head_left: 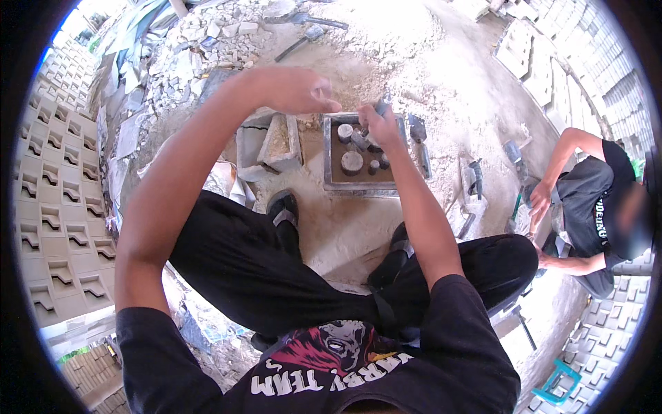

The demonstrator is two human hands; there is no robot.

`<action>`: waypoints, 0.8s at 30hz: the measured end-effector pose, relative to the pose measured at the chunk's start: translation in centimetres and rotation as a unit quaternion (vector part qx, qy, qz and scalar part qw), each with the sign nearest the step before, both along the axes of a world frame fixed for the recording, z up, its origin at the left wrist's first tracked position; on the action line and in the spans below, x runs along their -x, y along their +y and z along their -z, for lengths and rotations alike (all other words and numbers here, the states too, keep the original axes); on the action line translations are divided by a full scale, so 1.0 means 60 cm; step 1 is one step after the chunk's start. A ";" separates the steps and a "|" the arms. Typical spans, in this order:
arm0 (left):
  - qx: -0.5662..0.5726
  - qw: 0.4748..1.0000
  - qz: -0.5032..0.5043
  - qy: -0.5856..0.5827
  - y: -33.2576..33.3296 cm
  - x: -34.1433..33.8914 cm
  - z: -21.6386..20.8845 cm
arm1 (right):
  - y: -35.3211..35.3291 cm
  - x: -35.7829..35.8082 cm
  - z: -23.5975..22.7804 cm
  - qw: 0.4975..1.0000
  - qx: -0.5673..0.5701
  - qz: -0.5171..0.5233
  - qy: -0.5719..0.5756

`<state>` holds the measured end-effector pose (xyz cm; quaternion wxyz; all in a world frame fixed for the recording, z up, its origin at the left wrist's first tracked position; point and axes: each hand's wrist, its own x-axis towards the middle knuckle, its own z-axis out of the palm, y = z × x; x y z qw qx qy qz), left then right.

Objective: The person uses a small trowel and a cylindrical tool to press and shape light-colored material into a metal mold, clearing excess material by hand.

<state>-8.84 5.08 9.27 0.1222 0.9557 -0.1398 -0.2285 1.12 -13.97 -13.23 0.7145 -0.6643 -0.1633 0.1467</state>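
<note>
The left hand point(296, 90) hangs above the ground point(334, 231), fingers loosely bent; whether they hold anything, I cannot tell. The right hand point(380, 127) is over the tray's far side, fingers curled round a grey piece point(381, 106). The tray point(362, 188) lies on the ground, round stubs point(352, 163) inside; a hollow block point(286, 150) lies just left of it.

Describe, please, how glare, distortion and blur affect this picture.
In the head view, glare bleaches the ground beyond the tray; in the head view, the stacked blocks at left curve along the dark round rim; in that same head view, blur covers the co-worker's head.
</note>
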 end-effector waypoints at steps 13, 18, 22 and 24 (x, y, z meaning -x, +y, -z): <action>-0.010 1.000 0.017 0.004 -0.009 -0.007 0.002 | 0.018 -0.022 -0.010 0.997 0.036 -0.057 -0.026; -0.002 1.000 0.009 -0.014 -0.006 -0.005 0.001 | 0.039 0.006 -0.004 0.998 -0.003 -0.057 0.003; -0.005 1.000 0.014 0.001 0.008 -0.005 0.009 | 0.073 0.014 -0.020 0.993 0.070 -0.029 -0.089; -0.007 1.000 0.021 -0.005 0.001 -0.008 0.009 | 0.064 0.017 -0.001 0.980 0.016 -0.081 -0.180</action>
